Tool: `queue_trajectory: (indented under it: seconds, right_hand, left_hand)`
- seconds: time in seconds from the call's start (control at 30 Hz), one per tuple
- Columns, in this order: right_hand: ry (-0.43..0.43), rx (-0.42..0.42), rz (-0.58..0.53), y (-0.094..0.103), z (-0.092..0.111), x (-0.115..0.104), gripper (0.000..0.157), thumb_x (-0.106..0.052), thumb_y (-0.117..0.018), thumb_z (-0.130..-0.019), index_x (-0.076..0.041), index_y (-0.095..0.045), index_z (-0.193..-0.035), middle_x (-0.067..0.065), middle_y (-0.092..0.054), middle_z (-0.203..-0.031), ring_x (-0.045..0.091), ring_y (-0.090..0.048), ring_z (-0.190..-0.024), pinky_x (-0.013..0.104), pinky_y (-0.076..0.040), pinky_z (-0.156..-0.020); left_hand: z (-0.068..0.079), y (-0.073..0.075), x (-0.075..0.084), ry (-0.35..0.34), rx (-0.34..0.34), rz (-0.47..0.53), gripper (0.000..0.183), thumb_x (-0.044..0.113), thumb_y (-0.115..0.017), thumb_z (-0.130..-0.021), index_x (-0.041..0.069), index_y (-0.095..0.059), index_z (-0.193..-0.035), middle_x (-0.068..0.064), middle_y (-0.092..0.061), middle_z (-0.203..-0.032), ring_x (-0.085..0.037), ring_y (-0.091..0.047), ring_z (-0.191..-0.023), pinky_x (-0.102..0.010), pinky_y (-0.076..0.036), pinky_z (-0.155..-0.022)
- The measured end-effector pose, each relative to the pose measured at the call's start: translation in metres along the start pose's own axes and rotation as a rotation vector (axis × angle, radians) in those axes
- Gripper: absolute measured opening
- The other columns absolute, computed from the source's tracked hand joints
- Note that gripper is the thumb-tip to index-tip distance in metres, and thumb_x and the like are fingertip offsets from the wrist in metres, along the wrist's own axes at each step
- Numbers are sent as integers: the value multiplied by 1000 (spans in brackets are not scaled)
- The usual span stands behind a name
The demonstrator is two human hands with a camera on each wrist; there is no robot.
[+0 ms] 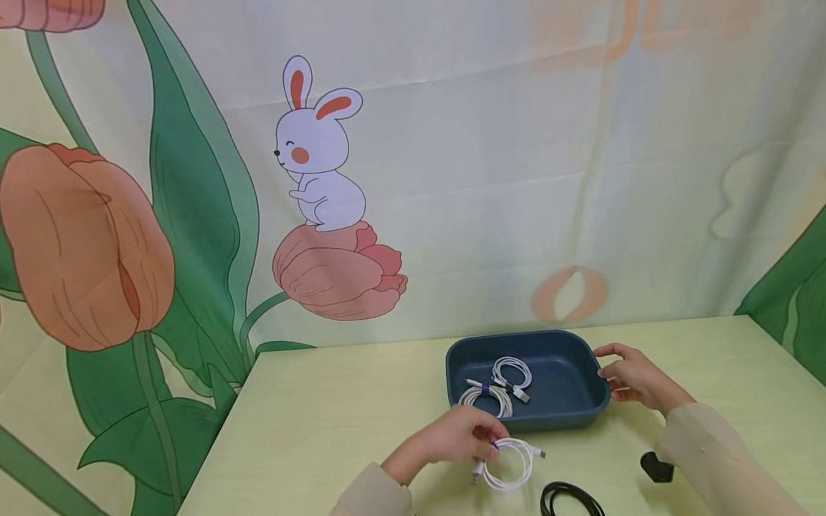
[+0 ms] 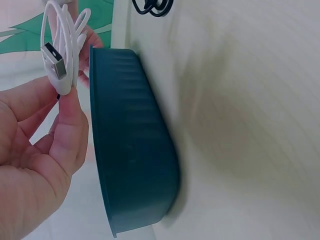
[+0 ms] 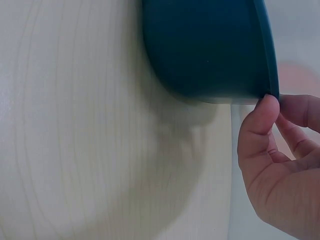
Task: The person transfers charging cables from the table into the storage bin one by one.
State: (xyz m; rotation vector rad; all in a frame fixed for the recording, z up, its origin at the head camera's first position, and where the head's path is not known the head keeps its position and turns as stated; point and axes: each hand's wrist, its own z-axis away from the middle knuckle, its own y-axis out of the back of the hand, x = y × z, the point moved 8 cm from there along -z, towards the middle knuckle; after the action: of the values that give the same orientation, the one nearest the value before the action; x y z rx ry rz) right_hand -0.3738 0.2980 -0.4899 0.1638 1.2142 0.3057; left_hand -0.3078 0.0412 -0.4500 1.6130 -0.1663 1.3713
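My left hand (image 1: 454, 433) pinches a coiled white USB cable (image 2: 64, 40) between thumb and fingers. It holds the coil in front of the dark blue bin (image 1: 548, 421), near its front left corner. In the left wrist view the metal USB plug (image 2: 56, 61) points out above the fingertips. At the bin's right end, my right hand (image 1: 639, 380) grips the rim, thumb (image 3: 267, 112) against the outer side. Inside the bin's left half lie two coiled cables: a pale one with a purple tie (image 1: 486, 389) and a white one with a USB plug (image 1: 520, 394).
A black coiled cable (image 1: 571, 487) lies on the pale wooden table (image 1: 323, 416) in front of the bin, cut off by the view's lower edge. Near my right sleeve (image 1: 703, 437) sits a small black object (image 1: 657, 467). A printed curtain (image 1: 484, 179) hangs behind the table.
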Motion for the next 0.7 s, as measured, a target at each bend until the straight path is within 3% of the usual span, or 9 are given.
queue_trajectory:
  seconds: [0.3, 0.7]
  right_hand:
    - [0, 4, 1, 0, 0, 0, 48, -5, -45, -85, -2, -28, -129, 5, -49, -75, 13, -49, -55, 25, -46, -54]
    - [-5, 2, 0, 0, 0, 1, 48, -5, -45, -85, -2, -28, -130, 5, -49, -77, 13, -49, -56, 26, -46, -55]
  left_hand:
    - [-6, 13, 5, 6, 90, 1, 18, 0, -67, -73, 4, -67, -90, -8, -62, -73, -4, -49, -58, -14, -42, -52]
    - [-17, 25, 8, 15, 180, 9, 17, 2, -66, -75, 4, -67, -92, -2, -58, -70, -3, -48, -58, -14, -43, -52]
